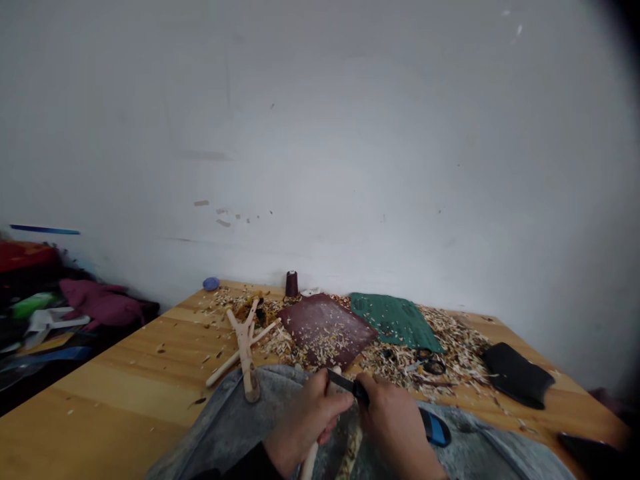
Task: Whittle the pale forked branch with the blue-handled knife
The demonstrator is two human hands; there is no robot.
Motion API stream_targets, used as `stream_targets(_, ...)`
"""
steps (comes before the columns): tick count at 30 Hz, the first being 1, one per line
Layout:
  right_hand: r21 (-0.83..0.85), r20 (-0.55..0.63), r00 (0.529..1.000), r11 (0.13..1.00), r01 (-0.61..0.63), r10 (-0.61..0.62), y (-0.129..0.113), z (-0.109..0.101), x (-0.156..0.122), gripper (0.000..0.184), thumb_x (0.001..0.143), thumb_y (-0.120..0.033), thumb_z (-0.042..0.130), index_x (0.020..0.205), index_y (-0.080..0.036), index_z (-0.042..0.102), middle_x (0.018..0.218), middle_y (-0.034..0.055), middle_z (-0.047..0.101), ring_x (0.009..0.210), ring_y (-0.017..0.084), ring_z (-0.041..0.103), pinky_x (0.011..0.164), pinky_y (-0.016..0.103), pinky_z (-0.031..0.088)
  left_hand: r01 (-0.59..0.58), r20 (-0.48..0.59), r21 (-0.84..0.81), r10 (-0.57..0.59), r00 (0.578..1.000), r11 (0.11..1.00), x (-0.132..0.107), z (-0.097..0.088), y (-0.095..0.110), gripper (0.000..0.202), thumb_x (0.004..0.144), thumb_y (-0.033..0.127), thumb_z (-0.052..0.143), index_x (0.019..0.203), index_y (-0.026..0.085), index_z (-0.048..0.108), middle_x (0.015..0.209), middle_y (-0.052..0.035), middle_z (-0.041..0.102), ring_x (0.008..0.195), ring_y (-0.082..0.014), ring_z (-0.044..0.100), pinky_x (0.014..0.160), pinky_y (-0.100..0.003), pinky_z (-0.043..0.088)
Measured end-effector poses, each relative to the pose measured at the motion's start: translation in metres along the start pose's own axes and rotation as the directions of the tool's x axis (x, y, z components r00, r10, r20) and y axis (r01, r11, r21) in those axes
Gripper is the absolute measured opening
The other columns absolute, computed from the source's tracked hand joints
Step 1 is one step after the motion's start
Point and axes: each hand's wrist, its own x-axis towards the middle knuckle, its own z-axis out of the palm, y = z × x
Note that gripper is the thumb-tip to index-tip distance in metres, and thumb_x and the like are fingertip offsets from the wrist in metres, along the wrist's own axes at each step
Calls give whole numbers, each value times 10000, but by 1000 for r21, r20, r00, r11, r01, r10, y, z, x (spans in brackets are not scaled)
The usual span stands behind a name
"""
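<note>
My left hand (303, 421) is closed round a pale peeled stick (309, 461) near the bottom middle. My right hand (395, 427) grips a knife with a black-and-blue handle (435, 428); its dark blade (343, 382) rests against the stick by my left thumb. Both hands work over a grey cloth (235, 420) spread at the table's front edge. A forked peeled branch (245, 347) lies just left of my hands, partly on the cloth.
Wood shavings (450, 340) cover the wooden table (125, 387). A dark red sheet (325, 327) and a green sheet (393, 320) lie behind, with a thread spool (291, 283), scissors (430, 365) and a black pouch (517, 375). Clutter (50, 313) sits at far left.
</note>
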Motion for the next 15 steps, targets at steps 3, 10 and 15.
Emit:
stream_targets(3, 14, -65, 998, 1000, 22, -21, -4, -5, -3, 205, 834, -122, 500, 920, -236, 648, 897, 53, 632, 829, 191, 598, 647, 255, 326, -5, -21, 55, 7, 1000, 998, -2, 2, 2, 271, 757, 411, 611, 888, 214, 479, 504, 114, 355, 382, -52, 275, 345, -175, 206)
stream_targets(10, 62, -55, 997, 996, 57, -53, -9, -5, -3, 223, 856, -142, 492, 955, -249, 661, 949, 63, 625, 942, 223, 547, 722, 273, 352, 36, -17, 32, -35, 999, 999, 5, 5, -7, 343, 755, 451, 614, 947, 191, 497, 449, 126, 316, 348, -52, 232, 323, -181, 176)
stream_targets(15, 87, -11, 999, 995, 44, -43, -8, -1, -1, 232, 849, -130, 487, 974, -239, 649, 900, 41, 666, 877, 204, 600, 686, 268, 345, 61, -36, -13, -62, 997, 998, 6, 5, -10, 428, 729, 490, 657, 999, 182, 530, 410, 131, 304, 339, -58, 228, 337, -183, 158)
